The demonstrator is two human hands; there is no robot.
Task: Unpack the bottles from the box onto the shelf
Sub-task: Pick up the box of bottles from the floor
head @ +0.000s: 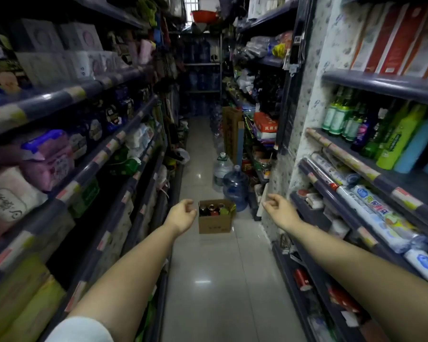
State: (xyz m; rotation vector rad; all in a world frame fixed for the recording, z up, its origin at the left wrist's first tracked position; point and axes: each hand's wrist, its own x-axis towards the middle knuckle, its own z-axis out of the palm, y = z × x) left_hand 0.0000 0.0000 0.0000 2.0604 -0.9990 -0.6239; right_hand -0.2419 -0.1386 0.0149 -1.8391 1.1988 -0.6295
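Observation:
An open cardboard box stands on the tiled aisle floor ahead, with several bottles upright inside, dark, red and green. My left hand reaches forward just left of the box, fingers loosely curled and holding nothing. My right hand is stretched out to the right of the box, near the shelf end, also loosely curled and holding nothing. On the right a shelf carries green and purple bottles.
Two large water jugs stand on the floor just behind the box. Stocked shelves line both sides: tissue packs on the left, rolled wraps on the right. A tall carton leans further down the narrow aisle.

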